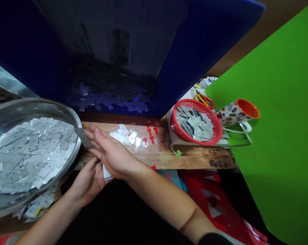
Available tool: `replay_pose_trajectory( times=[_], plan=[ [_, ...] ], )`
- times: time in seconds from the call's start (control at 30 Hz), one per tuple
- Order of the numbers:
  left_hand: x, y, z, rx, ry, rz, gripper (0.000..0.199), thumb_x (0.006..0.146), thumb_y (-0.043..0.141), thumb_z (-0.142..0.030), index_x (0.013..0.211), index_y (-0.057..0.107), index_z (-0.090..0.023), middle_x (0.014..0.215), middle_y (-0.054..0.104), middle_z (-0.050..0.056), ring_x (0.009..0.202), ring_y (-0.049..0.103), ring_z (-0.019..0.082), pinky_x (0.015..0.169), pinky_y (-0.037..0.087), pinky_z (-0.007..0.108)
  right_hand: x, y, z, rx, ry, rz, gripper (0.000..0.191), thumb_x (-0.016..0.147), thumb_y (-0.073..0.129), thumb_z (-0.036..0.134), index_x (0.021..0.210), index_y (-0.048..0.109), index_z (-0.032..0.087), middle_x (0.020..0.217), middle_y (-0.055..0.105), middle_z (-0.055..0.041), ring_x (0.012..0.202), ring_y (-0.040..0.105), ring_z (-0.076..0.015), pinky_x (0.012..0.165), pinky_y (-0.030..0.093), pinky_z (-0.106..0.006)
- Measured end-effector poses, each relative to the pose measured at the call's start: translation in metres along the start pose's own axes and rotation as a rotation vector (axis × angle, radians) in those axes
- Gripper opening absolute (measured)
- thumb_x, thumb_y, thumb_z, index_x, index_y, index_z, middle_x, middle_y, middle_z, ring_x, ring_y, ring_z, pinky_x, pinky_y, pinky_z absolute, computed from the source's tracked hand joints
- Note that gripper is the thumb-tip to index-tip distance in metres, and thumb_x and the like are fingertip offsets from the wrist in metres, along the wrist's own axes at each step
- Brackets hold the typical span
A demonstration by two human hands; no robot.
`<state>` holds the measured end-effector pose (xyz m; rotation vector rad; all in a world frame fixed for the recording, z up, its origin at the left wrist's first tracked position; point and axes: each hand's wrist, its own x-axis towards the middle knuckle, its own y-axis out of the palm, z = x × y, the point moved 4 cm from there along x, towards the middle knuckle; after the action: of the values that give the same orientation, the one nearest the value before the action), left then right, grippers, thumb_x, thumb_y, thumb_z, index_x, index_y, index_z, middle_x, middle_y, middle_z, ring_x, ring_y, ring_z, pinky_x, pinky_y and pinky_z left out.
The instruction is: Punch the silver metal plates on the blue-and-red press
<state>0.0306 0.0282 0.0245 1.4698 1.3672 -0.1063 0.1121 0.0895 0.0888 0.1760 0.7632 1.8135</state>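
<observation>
Right hand (112, 151), left of centre: fingers closed on one flat grey plate (83, 138), dull, holed, overlapping the basin rim. Left hand (89, 180), just below: cupped about a pale plate (106, 173), dark-lined. Far left: metal basin (41, 107), heaped with similar silvery plates (36, 149).

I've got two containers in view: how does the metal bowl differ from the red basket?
The bowl is shiny silver metal; the basket is red and looks plastic.
The bowl has a smooth, solid wall, while the basket's wall is perforated.
The bowl looks much wider than the basket and holds a visibly larger heap.
Both are round and contain loose, flat grey plates.
</observation>
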Motion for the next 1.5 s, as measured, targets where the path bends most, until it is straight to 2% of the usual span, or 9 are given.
replay_pose_trajectory(
  times=[0.1, 0.2, 0.3, 0.53, 0.7, 0.8, 0.93, 1.2, 1.5],
  plan=[
    [-0.003, -0.005, 0.0, 0.02, -0.069, -0.002, 0.039, 0.091, 0.044, -0.04, 0.121, 0.056, -0.018, 0.116, 0.066, 0.012, 0.101, 0.064, 0.025, 0.084, 0.052, 0.042, -0.01, -0.022, 0.003, -0.389, -0.114, -0.068, 0.034, 0.088, 0.053, 0.04, 0.119, 0.057, 0.028, 0.116, 0.06, -0.0028, 0.113, 0.052, -0.0178, 0.097, 0.041, -0.036],
    [-0.003, -0.006, 0.0, 0.015, -0.134, 0.005, 0.044, 0.09, 0.043, -0.046, 0.119, 0.057, -0.017, 0.119, 0.064, 0.013, 0.103, 0.063, 0.026, 0.082, 0.051, 0.043, -0.03, -0.062, -0.012, -0.777, -0.125, -0.142, 0.024, 0.089, 0.05, 0.029, 0.106, 0.065, 0.024, 0.105, 0.063, -0.0045, 0.106, 0.054, -0.0192, 0.096, 0.041, -0.037],
    [-0.001, -0.002, 0.003, 0.031, -0.208, 0.016, 0.048, 0.089, 0.042, -0.05, 0.121, 0.056, -0.017, 0.124, 0.062, 0.012, 0.105, 0.062, 0.027, 0.083, 0.051, 0.042, -0.045, -0.086, -0.027, -0.92, -0.141, -0.164, 0.025, 0.089, 0.049, 0.022, 0.107, 0.065, 0.022, 0.102, 0.063, -0.0058, 0.101, 0.056, -0.0184, 0.091, 0.042, -0.034],
    [-0.003, 0.011, 0.008, 0.089, -0.26, 0.076, 0.046, 0.089, 0.044, -0.05, 0.119, 0.057, -0.018, 0.115, 0.066, 0.011, 0.096, 0.066, 0.025, 0.081, 0.052, 0.039, -0.041, -0.082, -0.031, -0.865, -0.131, -0.141, 0.02, 0.085, 0.057, 0.031, 0.101, 0.068, 0.025, 0.089, 0.058, -0.0034, 0.09, 0.054, -0.0184, 0.082, 0.042, -0.032],
    [-0.004, 0.003, 0.013, 0.173, -0.233, -0.047, 0.03, 0.084, 0.06, -0.029, 0.11, 0.062, -0.014, 0.103, 0.07, 0.012, 0.08, 0.069, 0.017, 0.071, 0.054, 0.027, -0.038, -0.089, -0.037, -0.683, -0.015, -0.169, 0.017, 0.085, 0.055, 0.033, 0.077, 0.064, 0.02, 0.075, 0.055, -0.0001, 0.076, 0.052, -0.0156, 0.073, 0.041, -0.03],
    [-0.005, 0.001, 0.016, 0.226, -0.239, -0.094, 0.03, 0.08, 0.066, -0.023, 0.108, 0.062, -0.016, 0.099, 0.072, 0.01, 0.077, 0.069, 0.016, 0.068, 0.054, 0.025, -0.043, -0.09, -0.038, -0.664, 0.033, -0.166, 0.017, 0.085, 0.054, 0.036, 0.084, 0.062, 0.021, 0.076, 0.057, 0.0004, 0.071, 0.051, -0.0146, 0.068, 0.041, -0.028],
    [-0.005, 0.003, 0.018, 0.253, -0.252, -0.094, 0.026, 0.079, 0.066, -0.023, 0.104, 0.062, -0.016, 0.094, 0.072, 0.008, 0.078, 0.07, 0.017, 0.066, 0.055, 0.023, -0.048, -0.086, -0.034, -0.837, -0.056, -0.118, 0.016, 0.079, 0.064, 0.035, 0.09, 0.065, 0.023, 0.087, 0.062, -0.0007, 0.08, 0.054, -0.0164, 0.076, 0.04, -0.029],
    [-0.006, -0.002, 0.02, 0.261, -0.28, -0.087, 0.035, 0.079, 0.067, -0.025, 0.111, 0.06, -0.016, 0.1, 0.072, 0.011, 0.083, 0.07, 0.018, 0.068, 0.055, 0.024, -0.042, -0.103, -0.044, -0.445, 0.041, -0.259, 0.025, 0.087, 0.047, 0.037, 0.09, 0.065, 0.02, 0.065, 0.052, 0.0035, 0.06, 0.048, -0.0105, 0.061, 0.04, -0.024],
    [-0.001, -0.001, 0.022, 0.409, -0.2, -0.096, 0.031, 0.074, 0.071, -0.03, 0.1, 0.065, -0.014, 0.094, 0.073, 0.013, 0.079, 0.069, 0.019, 0.064, 0.051, 0.024, -0.045, -0.095, -0.047, -0.576, 0.094, -0.208, 0.014, 0.078, 0.06, 0.031, 0.086, 0.066, 0.02, 0.075, 0.062, 0.0012, 0.067, 0.054, -0.0128, 0.065, 0.042, -0.026]
  ],
)
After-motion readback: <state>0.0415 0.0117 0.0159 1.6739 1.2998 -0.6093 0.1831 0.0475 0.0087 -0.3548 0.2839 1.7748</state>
